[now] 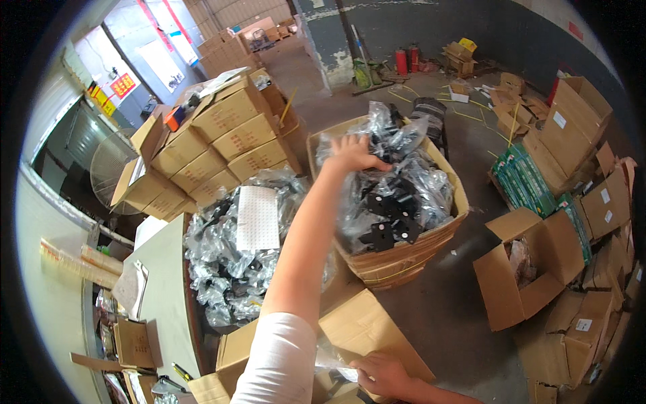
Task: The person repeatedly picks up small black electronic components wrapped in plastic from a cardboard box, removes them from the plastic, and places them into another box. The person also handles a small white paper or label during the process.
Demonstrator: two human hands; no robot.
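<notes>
My left hand reaches far forward with its fingers spread over clear plastic bags in a big cardboard box. Black metal brackets show among those bags. Low in the view, my right hand is closed, with a clear plastic bag at its fingertips. It is over an open cardboard box whose flaps are spread; the inside is mostly hidden.
Left of the big box lies a heap of bagged black parts with a white sheet on top. Stacked cartons stand behind it. A grey-green table is on the left. Another open carton sits right. Fire extinguishers stand far back.
</notes>
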